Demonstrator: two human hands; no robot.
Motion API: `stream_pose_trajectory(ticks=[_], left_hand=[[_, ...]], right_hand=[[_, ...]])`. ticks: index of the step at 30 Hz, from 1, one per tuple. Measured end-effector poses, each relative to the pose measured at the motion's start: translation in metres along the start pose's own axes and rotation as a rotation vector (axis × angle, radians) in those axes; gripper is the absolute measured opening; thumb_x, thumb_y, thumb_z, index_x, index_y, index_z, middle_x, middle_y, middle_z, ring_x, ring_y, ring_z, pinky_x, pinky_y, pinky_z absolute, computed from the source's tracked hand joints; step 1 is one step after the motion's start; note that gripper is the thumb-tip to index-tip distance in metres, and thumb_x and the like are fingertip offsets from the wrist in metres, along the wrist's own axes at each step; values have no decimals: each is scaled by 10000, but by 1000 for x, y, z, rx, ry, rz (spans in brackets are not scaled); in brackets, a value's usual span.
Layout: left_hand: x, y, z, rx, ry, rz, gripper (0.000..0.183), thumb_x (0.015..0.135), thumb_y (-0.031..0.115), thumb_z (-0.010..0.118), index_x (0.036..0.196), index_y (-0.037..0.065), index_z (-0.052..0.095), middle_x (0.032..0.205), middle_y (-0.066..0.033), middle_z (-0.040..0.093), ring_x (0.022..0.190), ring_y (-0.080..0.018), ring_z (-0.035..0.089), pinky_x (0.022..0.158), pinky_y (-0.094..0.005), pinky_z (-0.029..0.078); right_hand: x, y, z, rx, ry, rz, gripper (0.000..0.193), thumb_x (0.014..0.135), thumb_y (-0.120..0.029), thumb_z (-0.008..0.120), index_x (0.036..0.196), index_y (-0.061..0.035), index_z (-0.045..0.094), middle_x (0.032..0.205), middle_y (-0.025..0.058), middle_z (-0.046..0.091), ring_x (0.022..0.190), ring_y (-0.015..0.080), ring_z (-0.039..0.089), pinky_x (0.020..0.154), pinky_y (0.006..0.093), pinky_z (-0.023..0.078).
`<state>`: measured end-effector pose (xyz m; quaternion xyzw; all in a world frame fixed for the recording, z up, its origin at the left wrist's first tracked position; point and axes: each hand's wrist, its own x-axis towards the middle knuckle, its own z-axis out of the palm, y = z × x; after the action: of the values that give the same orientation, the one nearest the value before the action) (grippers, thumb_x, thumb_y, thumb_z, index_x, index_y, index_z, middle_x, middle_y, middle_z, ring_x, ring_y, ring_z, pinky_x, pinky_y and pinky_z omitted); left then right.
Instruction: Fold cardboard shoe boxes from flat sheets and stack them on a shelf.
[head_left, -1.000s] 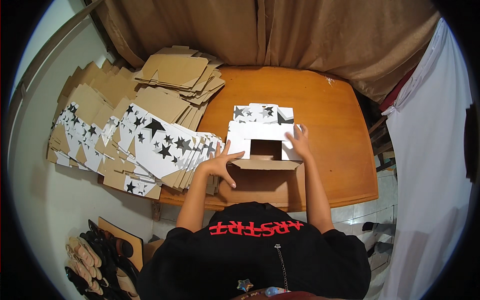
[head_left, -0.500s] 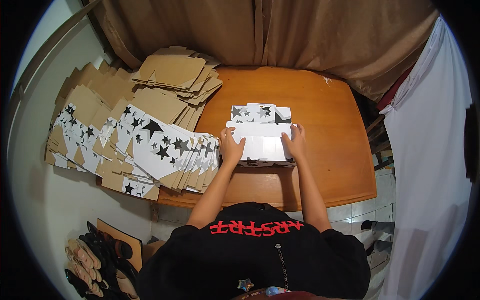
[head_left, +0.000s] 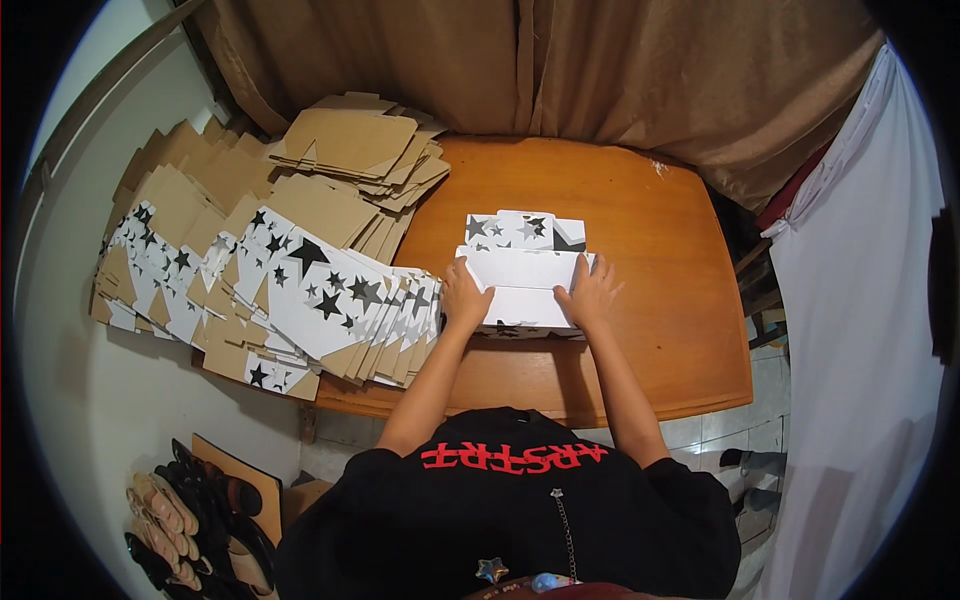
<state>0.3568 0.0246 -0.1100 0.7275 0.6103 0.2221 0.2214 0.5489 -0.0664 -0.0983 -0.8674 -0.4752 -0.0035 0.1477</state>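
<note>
The left hand (head_left: pixel 465 298) and right hand (head_left: pixel 593 298) each have a grip on a white box (head_left: pixel 522 302), grasping its left and right sides. It sits on the tabletop (head_left: pixel 670 300), right of flattened cardboard (head_left: pixel 318 208). Just beyond it is a star-printed panel (head_left: pixel 515 232); farther, a brown curtain (head_left: pixel 620 70).

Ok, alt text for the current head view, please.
A person's left hand and right hand hold opposite ends of an open white star-patterned box on a wooden table. Flattened boxes lie piled left; a brown curtain hangs behind.
</note>
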Motion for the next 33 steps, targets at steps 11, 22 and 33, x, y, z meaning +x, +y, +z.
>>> stream_pose_trajectory(ticks=[11, 22, 33], left_hand=[[-26, -68, -42, -436, -493, 189, 656, 676, 161, 750, 1219, -50, 449, 1102, -189, 593, 996, -264, 586, 879, -317, 433], [-14, -29, -56, -534, -43, 457, 579, 741, 66, 645, 1287, 51, 452, 1238, -179, 501, 1100, -323, 505, 919, -331, 398], [2, 31, -83, -637, 356, 612, 896, 681, 224, 750, 1375, 28, 217, 1444, -174, 213, 1325, -353, 199, 1073, -450, 191]], right_hand=[[16, -88, 3, 69, -381, -743, 1268, 360, -654, 764, 1423, -224, 222, 1448, 296, 20, 1332, 484, 16, 963, 712, 59], [56, -110, -52, 43, -474, -690, 1396, 244, -510, 860, 1410, -396, 101, 1395, 346, 64, 1238, 581, 136, 902, 706, 248], [53, -60, -110, 794, 245, -643, 1310, 267, -389, 883, 1350, -190, 174, 1347, 247, 131, 1287, 427, 178, 1016, 548, 278]])
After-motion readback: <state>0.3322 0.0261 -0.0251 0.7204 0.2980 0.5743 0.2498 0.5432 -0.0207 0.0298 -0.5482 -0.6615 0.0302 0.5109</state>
